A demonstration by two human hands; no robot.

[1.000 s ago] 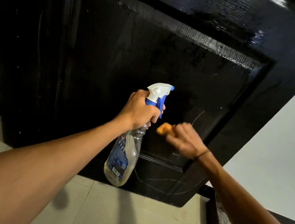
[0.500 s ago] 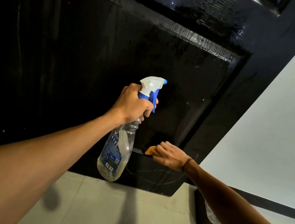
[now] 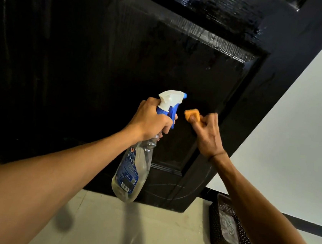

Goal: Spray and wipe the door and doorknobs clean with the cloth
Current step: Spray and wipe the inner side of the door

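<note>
Head view: black door (image 3: 107,59) fills most of frame, recessed panel glossy and streaked along its upper moulding. Left hand (image 3: 152,121) grips neck of spray bottle (image 3: 132,170), fingers curled round it below the white and blue trigger head; nozzle points at door panel. Bottle body clear, blue label, hanging below the hand in front of door's lower part. Right hand (image 3: 207,133) pinches bunched orange cloth (image 3: 193,116), held against or just off the panel, right of nozzle; contact unclear. Dark perforated basket (image 3: 224,229) on floor (image 3: 143,230), right of door's bottom corner.
</note>
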